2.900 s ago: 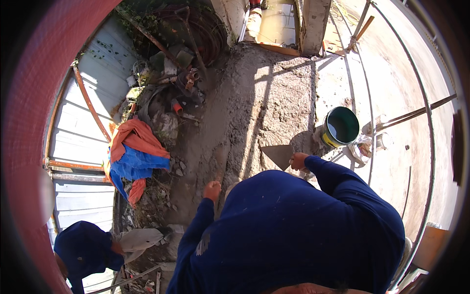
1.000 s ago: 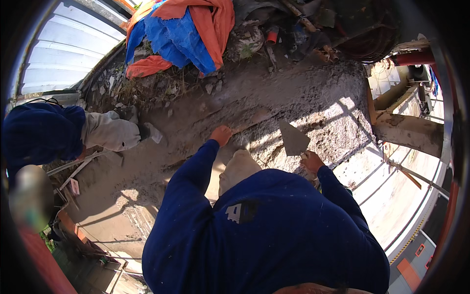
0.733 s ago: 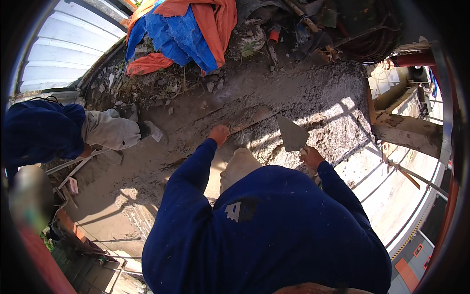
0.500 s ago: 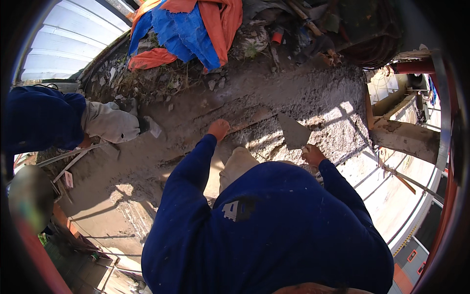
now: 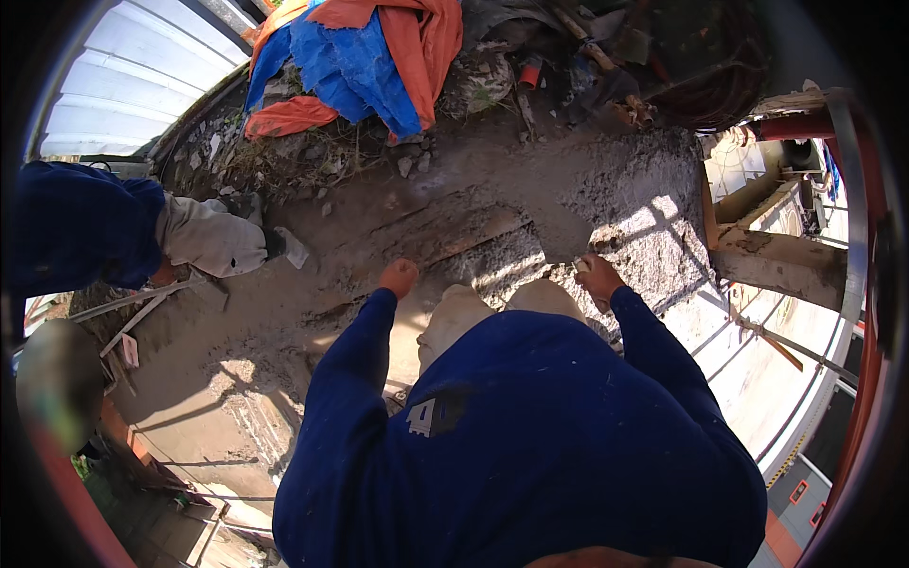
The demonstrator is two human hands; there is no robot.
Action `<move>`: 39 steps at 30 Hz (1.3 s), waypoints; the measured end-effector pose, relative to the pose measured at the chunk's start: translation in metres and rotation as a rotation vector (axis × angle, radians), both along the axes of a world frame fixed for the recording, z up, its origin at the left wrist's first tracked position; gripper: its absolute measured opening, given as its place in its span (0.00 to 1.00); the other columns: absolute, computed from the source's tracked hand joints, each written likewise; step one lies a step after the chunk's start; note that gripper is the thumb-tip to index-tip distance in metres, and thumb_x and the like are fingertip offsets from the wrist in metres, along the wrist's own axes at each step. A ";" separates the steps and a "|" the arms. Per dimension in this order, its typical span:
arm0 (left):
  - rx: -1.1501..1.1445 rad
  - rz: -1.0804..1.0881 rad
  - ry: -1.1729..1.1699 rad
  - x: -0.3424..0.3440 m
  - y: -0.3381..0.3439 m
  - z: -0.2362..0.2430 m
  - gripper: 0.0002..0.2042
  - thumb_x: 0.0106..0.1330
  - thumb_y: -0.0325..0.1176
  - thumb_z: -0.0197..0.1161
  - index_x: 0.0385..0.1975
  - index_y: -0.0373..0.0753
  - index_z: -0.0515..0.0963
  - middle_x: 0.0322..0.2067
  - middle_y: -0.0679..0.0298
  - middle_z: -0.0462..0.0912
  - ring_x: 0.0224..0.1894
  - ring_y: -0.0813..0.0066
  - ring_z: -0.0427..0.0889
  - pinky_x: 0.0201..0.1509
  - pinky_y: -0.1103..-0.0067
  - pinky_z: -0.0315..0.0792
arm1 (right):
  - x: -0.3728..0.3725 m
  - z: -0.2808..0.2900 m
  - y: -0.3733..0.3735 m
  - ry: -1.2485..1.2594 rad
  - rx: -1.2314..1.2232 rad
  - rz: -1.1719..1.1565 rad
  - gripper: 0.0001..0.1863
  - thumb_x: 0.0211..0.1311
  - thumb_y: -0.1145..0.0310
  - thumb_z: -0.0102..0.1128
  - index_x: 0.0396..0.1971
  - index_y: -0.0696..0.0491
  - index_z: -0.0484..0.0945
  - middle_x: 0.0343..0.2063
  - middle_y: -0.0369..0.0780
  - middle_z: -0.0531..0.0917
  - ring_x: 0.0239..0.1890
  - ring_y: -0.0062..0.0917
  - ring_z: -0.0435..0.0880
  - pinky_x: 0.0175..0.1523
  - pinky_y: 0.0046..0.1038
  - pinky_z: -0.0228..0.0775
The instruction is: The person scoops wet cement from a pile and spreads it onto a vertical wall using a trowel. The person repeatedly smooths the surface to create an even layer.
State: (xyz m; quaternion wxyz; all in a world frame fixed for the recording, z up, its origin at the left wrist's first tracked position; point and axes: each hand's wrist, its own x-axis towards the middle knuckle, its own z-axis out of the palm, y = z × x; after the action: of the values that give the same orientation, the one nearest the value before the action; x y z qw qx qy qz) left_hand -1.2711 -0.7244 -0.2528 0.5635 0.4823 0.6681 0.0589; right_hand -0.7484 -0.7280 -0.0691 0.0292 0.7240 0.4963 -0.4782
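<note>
A pointed trowel point(image 5: 565, 233) with a flat grey blade lies low over rough, wet-looking mortar point(image 5: 636, 227). My right hand point(image 5: 598, 277) is closed round its pale handle, at the right of my knees. My left hand point(image 5: 399, 276) is a closed fist left of my knees, over the smoother grey-brown surface. Whether it grips anything is hidden. Close beyond it, a long straight edge of a brownish strip point(image 5: 478, 237) runs toward the trowel blade, with coarse mortar along its near side.
A co-worker in a blue top and pale trousers point(image 5: 213, 237) bends at the left. Blue and orange tarpaulin point(image 5: 346, 66) covers a heap at the far side, with rubble around it. A concrete beam point(image 5: 781, 265) and metal bars stand at the right.
My left hand has drawn back toward me and left, away from the strip. The trowel has turned and shifted slightly, its blade now lower against the mortar. My right hand has moved slightly away from me.
</note>
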 end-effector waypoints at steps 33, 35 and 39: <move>0.064 0.254 -0.072 -0.031 -0.026 0.043 0.19 0.66 0.39 0.66 0.49 0.31 0.84 0.43 0.53 0.91 0.44 0.62 0.90 0.50 0.68 0.81 | 0.129 0.037 -0.038 0.085 0.131 -0.390 0.18 0.64 0.73 0.62 0.52 0.63 0.79 0.36 0.41 0.86 0.36 0.26 0.88 0.39 0.32 0.82; 0.112 0.260 -0.089 -0.026 -0.014 0.042 0.18 0.66 0.37 0.65 0.50 0.30 0.84 0.43 0.52 0.90 0.44 0.63 0.90 0.50 0.68 0.81 | 0.129 0.035 -0.039 0.085 0.114 -0.376 0.18 0.63 0.74 0.62 0.53 0.63 0.79 0.36 0.42 0.86 0.34 0.26 0.88 0.38 0.32 0.82; 0.120 0.111 -0.042 -0.008 0.006 0.053 0.18 0.66 0.33 0.65 0.51 0.27 0.84 0.41 0.51 0.90 0.42 0.64 0.90 0.49 0.70 0.81 | 0.134 0.038 -0.060 0.043 0.061 -0.391 0.18 0.63 0.75 0.62 0.53 0.64 0.79 0.35 0.42 0.86 0.32 0.26 0.88 0.37 0.31 0.83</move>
State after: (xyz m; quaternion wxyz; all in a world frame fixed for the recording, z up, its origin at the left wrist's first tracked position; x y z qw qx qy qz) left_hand -1.2795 -0.7181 -0.1997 0.5435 0.4760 0.6770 0.1401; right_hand -0.6146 -0.7882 -0.0312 -0.0968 0.7967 0.3611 -0.4749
